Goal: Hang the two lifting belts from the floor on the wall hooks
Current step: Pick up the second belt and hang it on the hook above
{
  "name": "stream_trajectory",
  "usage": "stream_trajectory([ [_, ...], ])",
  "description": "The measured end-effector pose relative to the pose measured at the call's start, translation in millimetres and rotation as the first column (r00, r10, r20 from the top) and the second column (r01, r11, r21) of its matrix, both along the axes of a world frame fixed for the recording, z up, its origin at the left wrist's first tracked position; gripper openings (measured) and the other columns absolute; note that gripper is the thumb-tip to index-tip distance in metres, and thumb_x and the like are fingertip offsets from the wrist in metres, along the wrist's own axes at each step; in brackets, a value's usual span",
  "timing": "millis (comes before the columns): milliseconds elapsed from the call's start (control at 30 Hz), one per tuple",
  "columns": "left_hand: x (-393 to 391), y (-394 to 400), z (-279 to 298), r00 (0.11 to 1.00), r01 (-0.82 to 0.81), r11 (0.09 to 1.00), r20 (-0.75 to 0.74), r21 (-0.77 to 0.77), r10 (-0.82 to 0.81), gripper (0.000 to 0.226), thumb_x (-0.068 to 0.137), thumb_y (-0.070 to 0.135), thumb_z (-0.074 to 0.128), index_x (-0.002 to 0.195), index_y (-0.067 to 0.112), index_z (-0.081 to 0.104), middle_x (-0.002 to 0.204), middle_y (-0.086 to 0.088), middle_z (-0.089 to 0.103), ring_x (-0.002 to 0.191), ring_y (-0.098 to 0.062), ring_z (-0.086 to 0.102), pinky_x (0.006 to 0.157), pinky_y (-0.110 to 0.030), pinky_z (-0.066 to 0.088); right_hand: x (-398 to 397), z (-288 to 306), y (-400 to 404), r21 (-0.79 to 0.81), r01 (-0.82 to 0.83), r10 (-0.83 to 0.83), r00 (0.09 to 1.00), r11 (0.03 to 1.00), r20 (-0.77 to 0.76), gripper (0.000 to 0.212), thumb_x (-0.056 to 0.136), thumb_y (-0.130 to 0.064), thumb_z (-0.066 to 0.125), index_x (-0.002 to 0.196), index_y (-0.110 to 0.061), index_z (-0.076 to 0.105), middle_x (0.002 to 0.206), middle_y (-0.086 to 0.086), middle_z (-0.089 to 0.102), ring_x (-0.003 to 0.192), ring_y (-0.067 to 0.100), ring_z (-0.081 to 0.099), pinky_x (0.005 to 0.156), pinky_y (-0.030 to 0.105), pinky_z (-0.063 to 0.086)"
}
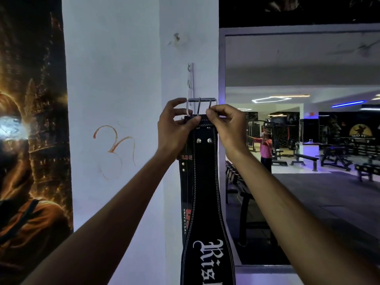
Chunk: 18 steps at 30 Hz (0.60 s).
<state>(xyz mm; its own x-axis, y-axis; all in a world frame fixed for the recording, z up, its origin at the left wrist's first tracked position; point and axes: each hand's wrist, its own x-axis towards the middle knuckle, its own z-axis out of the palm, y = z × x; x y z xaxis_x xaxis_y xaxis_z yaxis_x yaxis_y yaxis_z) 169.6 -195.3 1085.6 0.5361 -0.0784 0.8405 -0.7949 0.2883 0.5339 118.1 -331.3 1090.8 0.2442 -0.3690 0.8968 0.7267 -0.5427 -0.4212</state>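
Observation:
A black lifting belt point(206, 202) with white stitching and white gothic lettering hangs down the white pillar. Its steel buckle point(201, 103) is up against a white hook rail point(191, 79) fixed vertically to the wall. My left hand point(174, 124) pinches the belt's top edge on the left side. On the right, my right hand point(225, 122) pinches the same top edge just below the buckle. Behind this belt hangs a second black belt point(186, 190) with red and white print, mostly hidden. Which hook carries which belt is hidden by my hands.
A dark poster point(30, 140) covers the wall at left. A large mirror point(302, 140) to the right of the pillar reflects gym benches, machines and a person in a pink top point(266, 147). The pillar point(115, 79) bears a faint orange scribble.

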Motion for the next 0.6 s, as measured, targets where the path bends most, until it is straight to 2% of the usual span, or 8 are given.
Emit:
stream_trajectory([
  [67, 32.0, -9.0, 10.5, 1.0, 0.017, 1.0, -0.007, -0.001, -0.017, 0.054, 0.081, 0.01, 0.083, 0.13, 0.018, 0.061, 0.108, -0.01, 0.072, 0.089, -0.027, 0.077, 0.081, -0.046, 0.064, 27.8, 9.5, -6.4, 0.01, 0.024, -0.024, 1.0, 1.0, 0.013, 0.003, 0.086, -0.012, 0.073, 0.088, -0.01, 0.075, 0.082, -0.001, 0.073, 0.082, 0.014, 0.07, 0.081, 0.033, 0.058],
  [167, 74.6, -21.9, 27.6, 0.998, 0.055, 0.998, 0.012, -0.007, -0.055, 0.054, 0.082, 0.007, 0.082, 0.131, 0.014, 0.062, 0.109, -0.012, 0.073, 0.086, -0.022, 0.077, 0.075, -0.033, 0.063, 66.4, 25.0, -16.8, 0.024, 0.063, -0.064, 0.997, 0.998, 0.05, 0.005, 0.086, -0.012, 0.073, 0.087, -0.007, 0.075, 0.08, 0.0, 0.073, 0.077, 0.009, 0.068, 0.077, 0.029, 0.057],
  [233, 99.0, -31.7, 37.5, 0.997, 0.066, 0.998, 0.033, -0.014, -0.066, 0.053, 0.082, 0.008, 0.081, 0.131, 0.015, 0.062, 0.109, -0.011, 0.072, 0.084, -0.019, 0.077, 0.075, -0.03, 0.063, 90.1, 35.0, -25.1, 0.039, 0.072, -0.074, 0.995, 0.997, 0.066, 0.005, 0.086, -0.011, 0.072, 0.086, -0.007, 0.075, 0.079, 0.001, 0.073, 0.076, 0.01, 0.067, 0.077, 0.032, 0.058],
  [333, 133.7, -48.0, 49.3, 0.996, 0.08, 0.997, 0.034, -0.02, -0.079, 0.053, 0.082, 0.01, 0.082, 0.132, 0.016, 0.064, 0.111, -0.012, 0.07, 0.084, -0.02, 0.077, 0.078, -0.035, 0.065, 124.1, 48.4, -39.2, 0.052, 0.091, -0.094, 0.993, 0.995, 0.074, 0.004, 0.085, -0.011, 0.073, 0.084, -0.008, 0.076, 0.077, -0.003, 0.072, 0.075, 0.008, 0.067, 0.078, 0.034, 0.058],
  [433, 166.1, -63.1, 64.2, 0.996, 0.086, 0.994, 0.014, -0.066, -0.085, 0.053, 0.081, 0.012, 0.083, 0.132, 0.018, 0.066, 0.108, -0.011, 0.071, 0.083, -0.019, 0.076, 0.084, -0.042, 0.064, 155.0, 66.1, -49.4, 0.03, 0.112, -0.115, 0.99, 0.993, 0.087, 0.005, 0.085, -0.012, 0.073, 0.083, -0.009, 0.076, 0.076, -0.007, 0.071, 0.075, 0.006, 0.067, 0.077, 0.029, 0.057],
  [600, 212.6, -84.4, 96.9, 0.999, 0.038, 0.995, -0.008, -0.095, -0.039, 0.059, 0.074, 0.024, 0.085, 0.13, 0.023, 0.068, 0.101, 0.0, 0.076, 0.101, -0.028, 0.075, 0.096, -0.053, 0.058, 201.8, 101.2, -66.9, 0.027, 0.137, -0.139, 0.986, 0.99, 0.095, 0.006, 0.083, -0.016, 0.075, 0.081, -0.011, 0.076, 0.076, -0.008, 0.072, 0.08, 0.008, 0.07, 0.08, 0.03, 0.059],
])
